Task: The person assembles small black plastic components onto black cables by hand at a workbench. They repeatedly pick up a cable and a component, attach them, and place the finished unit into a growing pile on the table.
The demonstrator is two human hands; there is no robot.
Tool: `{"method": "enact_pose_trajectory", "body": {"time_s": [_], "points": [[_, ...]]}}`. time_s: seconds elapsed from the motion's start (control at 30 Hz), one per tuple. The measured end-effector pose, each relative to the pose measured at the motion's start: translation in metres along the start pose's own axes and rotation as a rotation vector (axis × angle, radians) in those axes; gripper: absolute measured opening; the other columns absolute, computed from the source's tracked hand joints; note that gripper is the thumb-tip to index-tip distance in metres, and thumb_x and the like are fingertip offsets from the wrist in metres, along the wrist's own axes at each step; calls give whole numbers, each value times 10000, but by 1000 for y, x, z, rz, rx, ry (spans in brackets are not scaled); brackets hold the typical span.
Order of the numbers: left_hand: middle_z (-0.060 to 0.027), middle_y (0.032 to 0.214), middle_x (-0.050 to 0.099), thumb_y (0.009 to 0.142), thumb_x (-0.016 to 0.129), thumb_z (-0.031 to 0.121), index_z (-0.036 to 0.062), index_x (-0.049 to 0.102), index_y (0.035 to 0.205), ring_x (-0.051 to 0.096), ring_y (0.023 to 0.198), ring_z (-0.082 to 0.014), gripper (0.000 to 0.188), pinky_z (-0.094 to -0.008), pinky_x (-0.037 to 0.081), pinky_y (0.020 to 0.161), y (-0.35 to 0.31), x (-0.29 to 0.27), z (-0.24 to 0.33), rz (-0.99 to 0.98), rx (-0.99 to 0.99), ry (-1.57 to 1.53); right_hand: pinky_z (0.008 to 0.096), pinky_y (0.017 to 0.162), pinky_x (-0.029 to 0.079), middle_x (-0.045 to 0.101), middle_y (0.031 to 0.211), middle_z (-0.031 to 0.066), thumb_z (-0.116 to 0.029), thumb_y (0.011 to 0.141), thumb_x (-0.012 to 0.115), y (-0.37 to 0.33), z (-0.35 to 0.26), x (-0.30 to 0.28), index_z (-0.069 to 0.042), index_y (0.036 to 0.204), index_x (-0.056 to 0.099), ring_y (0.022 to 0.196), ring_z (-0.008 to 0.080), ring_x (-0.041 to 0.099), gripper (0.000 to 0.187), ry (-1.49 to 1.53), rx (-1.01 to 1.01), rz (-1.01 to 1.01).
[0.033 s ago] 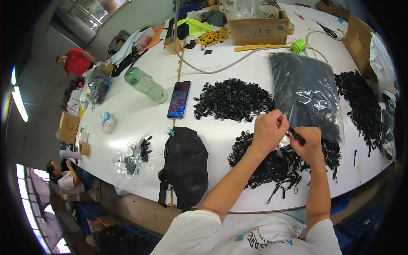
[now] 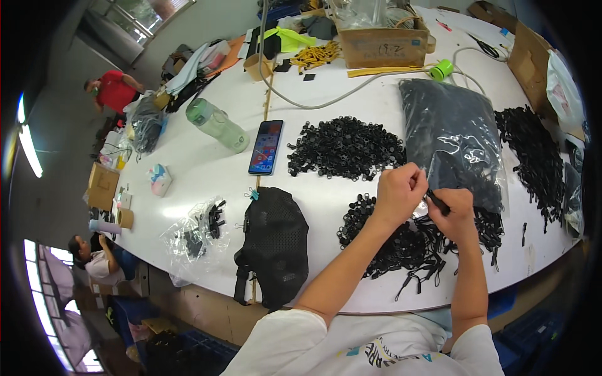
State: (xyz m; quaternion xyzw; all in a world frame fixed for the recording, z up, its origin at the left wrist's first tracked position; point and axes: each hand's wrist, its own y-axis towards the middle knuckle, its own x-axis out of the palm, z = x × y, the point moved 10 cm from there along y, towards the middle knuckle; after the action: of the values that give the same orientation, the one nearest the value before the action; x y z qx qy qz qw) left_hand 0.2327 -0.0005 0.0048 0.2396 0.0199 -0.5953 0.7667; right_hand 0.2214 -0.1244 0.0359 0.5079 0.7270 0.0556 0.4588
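Over the near pile, just left of the plastic bag's lower part, my hands are close together. My left hand (image 2: 401, 193) is closed in a pinch; what its fingertips hold is too small to make out. Closed round a small black piece (image 2: 438, 203) is my right hand (image 2: 456, 210); the piece looks like a corded pull. Below them spreads a pile of small black plastic parts (image 2: 398, 250), with black corded pulls (image 2: 433, 271) with thin loops at its right side. Another heap of small black ring-ended parts (image 2: 345, 147) sits farther off. A clear bag of black material (image 2: 448, 135) lies beyond my hands.
Long black pieces (image 2: 533, 163) are heaped at the right. Leftward are a black mesh pouch (image 2: 274, 244), a phone (image 2: 266, 147), a green bottle (image 2: 216, 125) and a small clear bag (image 2: 188, 241). A cardboard box (image 2: 382, 50) stands at the back. Two people are at the left.
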Motion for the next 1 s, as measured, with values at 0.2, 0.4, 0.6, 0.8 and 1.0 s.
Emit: {"method": "enact_pose_trajectory", "body": {"time_s": [0.2, 0.4, 0.6, 0.8, 1.0], "points": [[-16, 657, 600, 915, 593, 110, -16, 686, 956, 504, 537, -58, 162, -203, 401, 496, -3, 35, -20, -273, -224, -528, 289, 432, 316, 479, 513, 105, -33, 776, 648, -3, 20, 3, 25, 761, 589, 397, 177, 428, 84, 129, 171, -68], [-22, 699, 619, 880, 646, 106, -1, 665, 893, 529, 579, -61, 110, -200, 410, 519, -8, 43, -31, -305, -371, -787, 288, 434, 311, 473, 512, 108, -40, 794, 635, 1, 14, -3, 26, 750, 595, 401, 151, 417, 89, 173, 151, -43], [-50, 705, 633, 872, 622, 57, -15, 654, 898, 584, 579, -90, 82, -233, 452, 513, -4, 30, -15, -264, -232, -597, 306, 444, 332, 465, 513, 104, -39, 805, 623, -1, 3, -14, 24, 753, 594, 410, 195, 451, 87, 90, 63, 78], [-144, 774, 646, 775, 618, -46, -24, 636, 914, 644, 670, -296, 142, -335, 510, 599, -7, 9, 33, -310, 404, 104, 373, 497, 359, 510, 562, 133, -75, 821, 618, -4, 11, 4, 5, 780, 580, 496, 300, 507, 97, 13, 177, -48], [-152, 804, 647, 748, 631, -55, -17, 637, 930, 636, 705, -323, 186, -349, 509, 619, -7, 14, 29, -305, 387, 19, 432, 526, 393, 540, 583, 160, -90, 816, 610, -4, 15, 14, -6, 784, 573, 558, 362, 546, 97, -169, 150, -157]]}}
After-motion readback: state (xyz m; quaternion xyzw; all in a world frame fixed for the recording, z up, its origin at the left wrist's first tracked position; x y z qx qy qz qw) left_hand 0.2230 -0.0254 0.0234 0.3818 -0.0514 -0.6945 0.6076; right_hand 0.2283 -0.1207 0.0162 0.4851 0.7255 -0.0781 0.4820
